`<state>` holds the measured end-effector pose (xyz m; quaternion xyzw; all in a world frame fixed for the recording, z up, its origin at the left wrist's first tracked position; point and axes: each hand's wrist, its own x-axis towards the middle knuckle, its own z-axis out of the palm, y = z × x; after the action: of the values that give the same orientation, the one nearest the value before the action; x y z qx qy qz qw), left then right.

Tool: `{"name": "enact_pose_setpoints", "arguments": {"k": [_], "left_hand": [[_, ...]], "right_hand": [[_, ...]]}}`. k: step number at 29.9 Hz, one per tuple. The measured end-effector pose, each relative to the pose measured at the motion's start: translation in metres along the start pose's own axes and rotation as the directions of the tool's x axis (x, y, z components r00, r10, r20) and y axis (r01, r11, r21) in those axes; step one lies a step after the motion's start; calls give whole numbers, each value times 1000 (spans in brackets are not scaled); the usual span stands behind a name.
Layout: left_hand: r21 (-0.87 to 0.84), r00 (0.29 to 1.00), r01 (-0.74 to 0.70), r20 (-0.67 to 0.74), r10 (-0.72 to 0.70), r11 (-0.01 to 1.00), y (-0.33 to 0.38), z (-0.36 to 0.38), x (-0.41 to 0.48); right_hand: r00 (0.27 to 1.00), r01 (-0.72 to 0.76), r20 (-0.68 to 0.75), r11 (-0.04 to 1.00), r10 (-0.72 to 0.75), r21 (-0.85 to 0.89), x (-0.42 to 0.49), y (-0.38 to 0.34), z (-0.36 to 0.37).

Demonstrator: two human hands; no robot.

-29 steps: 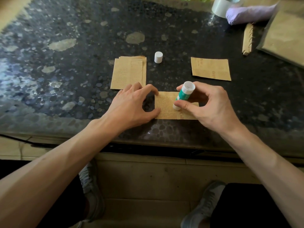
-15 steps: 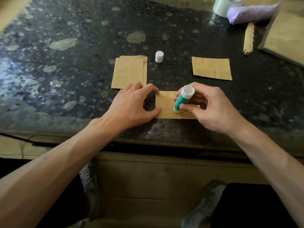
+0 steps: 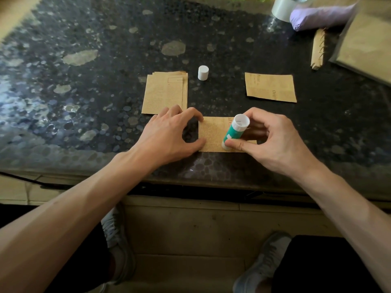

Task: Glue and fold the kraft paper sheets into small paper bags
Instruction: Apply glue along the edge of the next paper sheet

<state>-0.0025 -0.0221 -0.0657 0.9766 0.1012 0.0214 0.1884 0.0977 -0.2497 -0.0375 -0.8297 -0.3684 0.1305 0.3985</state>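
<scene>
Surroundings: dark speckled stone table (image 3: 105, 92). A stack of kraft sheets (image 3: 164, 94) lies just beyond the left hand, long side pointing away from the person. A white cap (image 3: 203, 72) stands upright between that stack and a single printed kraft piece (image 3: 270, 87) on the right. At the far right corner are a tape roll (image 3: 282, 7), a purple bundle (image 3: 321, 15), a narrow folded kraft strip (image 3: 317, 49) and a wrapped pack of kraft paper (image 3: 368, 45). None of these touches the work sheet.

Work sheet (image 3: 213, 134): flat on the table near its front edge, between the two hands, long axis left to right. Its right part is hidden under the right hand.

Left hand (image 3: 169, 136): fingers arched and spread, with the thumb tip and index tip pressing on the sheet's left edge, nothing gripped.

Right hand (image 3: 275, 140): thumb and fingers are curled round the glue stick (image 3: 234, 132). The stick is tilted, with its lower end on the sheet by the near edge and its white upper end leaning away and to the right.
</scene>
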Motion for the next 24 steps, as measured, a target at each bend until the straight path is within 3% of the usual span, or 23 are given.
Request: {"name": "enact_pose_setpoints", "arguments": {"k": [18, 22, 24], "left_hand": [[-17, 1000, 7, 13, -7, 1000, 2, -2, -1], [-22, 1000, 8, 21, -8, 1000, 2, -3, -1], [-20, 1000, 6, 17, -6, 1000, 2, -2, -1]], "right_hand": [[998, -63, 20, 997, 62, 42, -5, 0, -3], [983, -48, -169, 985, 76, 164, -5, 5, -5], [968, -15, -246, 990, 50, 142, 1, 6, -4]]}}
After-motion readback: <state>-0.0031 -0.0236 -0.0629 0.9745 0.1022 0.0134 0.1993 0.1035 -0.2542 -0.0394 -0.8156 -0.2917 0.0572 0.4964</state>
